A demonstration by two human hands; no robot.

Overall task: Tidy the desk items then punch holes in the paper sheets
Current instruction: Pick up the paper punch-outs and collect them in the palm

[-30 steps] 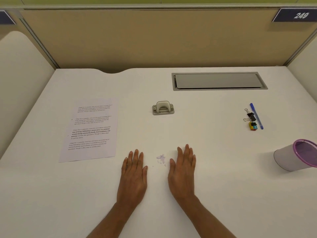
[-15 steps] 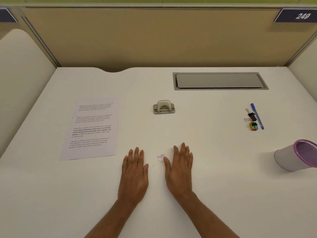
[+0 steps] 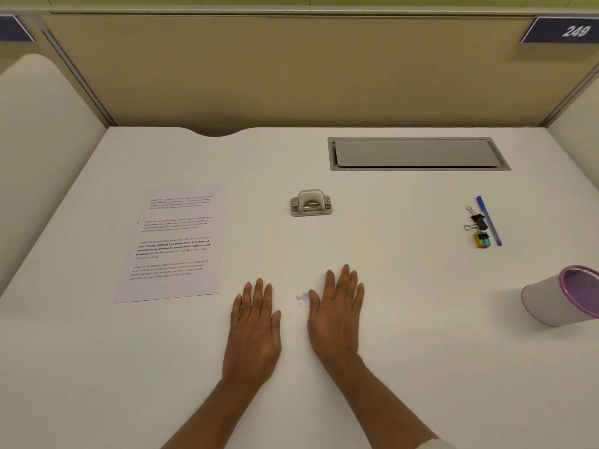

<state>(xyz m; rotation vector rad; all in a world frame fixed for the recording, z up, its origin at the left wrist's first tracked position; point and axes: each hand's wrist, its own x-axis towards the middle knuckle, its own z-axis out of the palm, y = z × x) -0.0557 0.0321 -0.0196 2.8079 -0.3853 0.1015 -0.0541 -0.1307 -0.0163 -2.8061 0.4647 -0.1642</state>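
White desk (image 3: 405,319), pen (image 3: 488,220) lengthwise front-to-back

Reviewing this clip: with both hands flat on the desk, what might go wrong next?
1. The small pile of paper bits beside the right hand may scatter if swept carelessly.
2. The tipped-over pen cup near the desk's right edge might roll.
3. The binder clips and pen lie close together, so grabbing one may nudge the other.
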